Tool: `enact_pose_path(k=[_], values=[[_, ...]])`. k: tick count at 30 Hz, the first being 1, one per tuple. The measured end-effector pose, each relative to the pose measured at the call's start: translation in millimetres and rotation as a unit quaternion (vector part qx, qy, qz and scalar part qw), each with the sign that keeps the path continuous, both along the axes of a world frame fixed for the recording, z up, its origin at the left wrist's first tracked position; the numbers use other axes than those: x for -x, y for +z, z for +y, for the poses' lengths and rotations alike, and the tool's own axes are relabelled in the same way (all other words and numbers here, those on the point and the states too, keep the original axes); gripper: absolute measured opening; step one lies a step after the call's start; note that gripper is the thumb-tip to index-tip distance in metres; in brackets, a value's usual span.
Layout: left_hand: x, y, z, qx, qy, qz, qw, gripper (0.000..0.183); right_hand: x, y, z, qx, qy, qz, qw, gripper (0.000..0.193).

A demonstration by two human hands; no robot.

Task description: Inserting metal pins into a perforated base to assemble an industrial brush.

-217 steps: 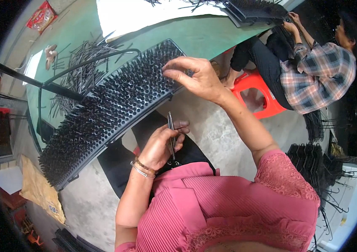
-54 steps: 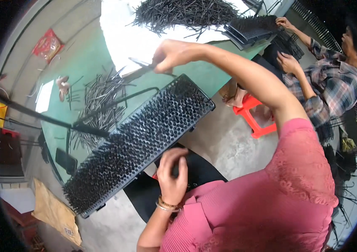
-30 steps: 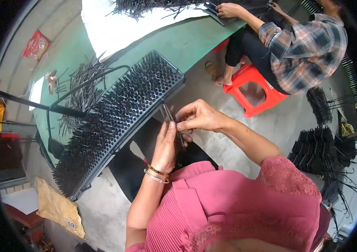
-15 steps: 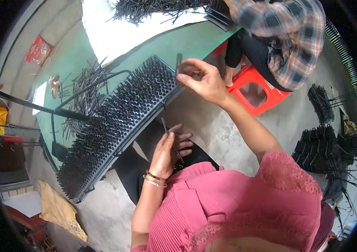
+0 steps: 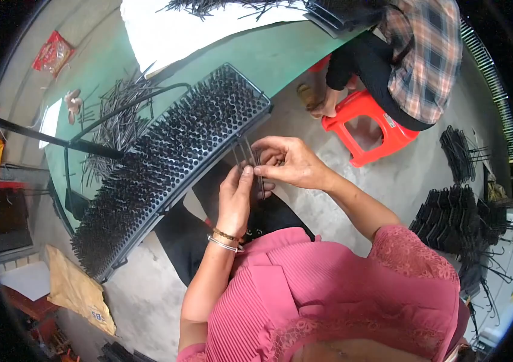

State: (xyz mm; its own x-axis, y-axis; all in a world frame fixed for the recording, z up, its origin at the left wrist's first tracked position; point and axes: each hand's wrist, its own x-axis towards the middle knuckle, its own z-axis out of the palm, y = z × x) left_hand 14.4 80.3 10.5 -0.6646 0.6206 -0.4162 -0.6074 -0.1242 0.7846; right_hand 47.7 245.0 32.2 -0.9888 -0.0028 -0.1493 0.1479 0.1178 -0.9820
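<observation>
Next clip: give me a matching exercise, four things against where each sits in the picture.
Things:
1. black spiked tray
2. red plastic stool
3. thin metal pins
4. loose pile of pins

Places:
A. on the green table, left of the tray
B. pinched between left hand and right hand
C. under the seated person in plaid
D. at the table edge, before the hands

Pairs: 1-D, 2-C, 3-B, 4-A
</observation>
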Motion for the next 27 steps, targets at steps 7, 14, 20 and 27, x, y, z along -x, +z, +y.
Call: enact_pose_path(k=[7,14,20,27], values=[[-7,1,0,-0.017,0.010,0.008,1.000,0.026,-7,6,6,-0.037,0.013,0.032,0.999,0.038],[-14,-1,-1,0.000,-0.010,0.020,1.000,0.025,-5,-6,8,-0.001,-0.020,0.031,0.999,0.035],[-12,4,-6,0.022,-0.091,0.077,0.993,0.024,2,-13,17,0.089,-0.025,0.000,0.996,0.030],[-12,1,-3,0.028,-0.037,0.046,0.998,0.023,3,-14,25,0.129,-0.057,-0.015,0.990,0.025]])
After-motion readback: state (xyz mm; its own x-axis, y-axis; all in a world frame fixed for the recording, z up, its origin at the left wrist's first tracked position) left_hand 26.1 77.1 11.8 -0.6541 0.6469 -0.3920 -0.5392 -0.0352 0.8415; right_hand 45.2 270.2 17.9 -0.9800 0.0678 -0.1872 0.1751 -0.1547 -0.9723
